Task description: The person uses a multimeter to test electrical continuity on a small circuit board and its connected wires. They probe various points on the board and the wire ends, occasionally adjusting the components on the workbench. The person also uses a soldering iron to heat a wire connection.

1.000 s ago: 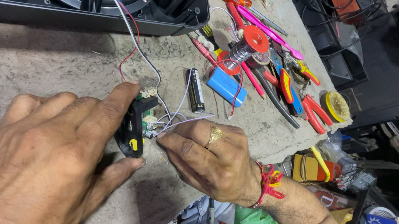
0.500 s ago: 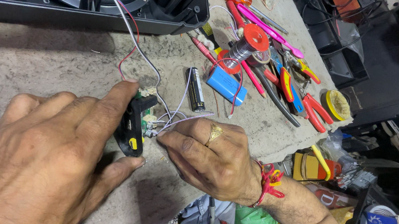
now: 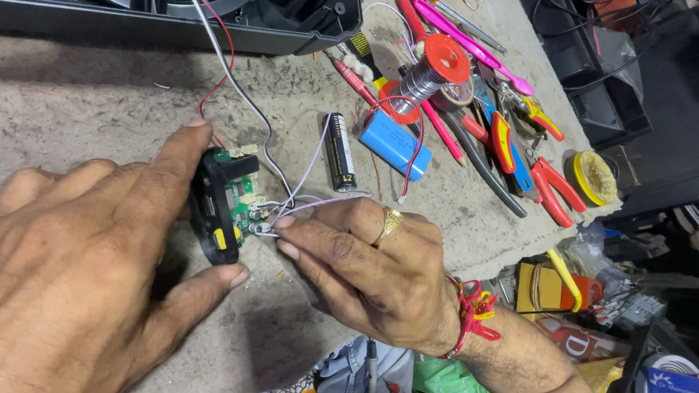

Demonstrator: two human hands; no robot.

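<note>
While the left hand [image 3: 57, 299] pinches a small black part with a green board [image 3: 225, 205] between its thumb and first finger on the grey table [image 3: 28, 116], the right hand [image 3: 370, 268] presses its fingertips together on thin white wires [image 3: 304, 202] right beside that board. A black battery [image 3: 340, 152] and a blue pack [image 3: 394, 143] lie near.

Left hand [image 3: 48, 300] palm down, forefinger and thumb spread apart; right hand [image 3: 370, 268] knuckles up, fingertips pinched together, wrist bent.
</note>
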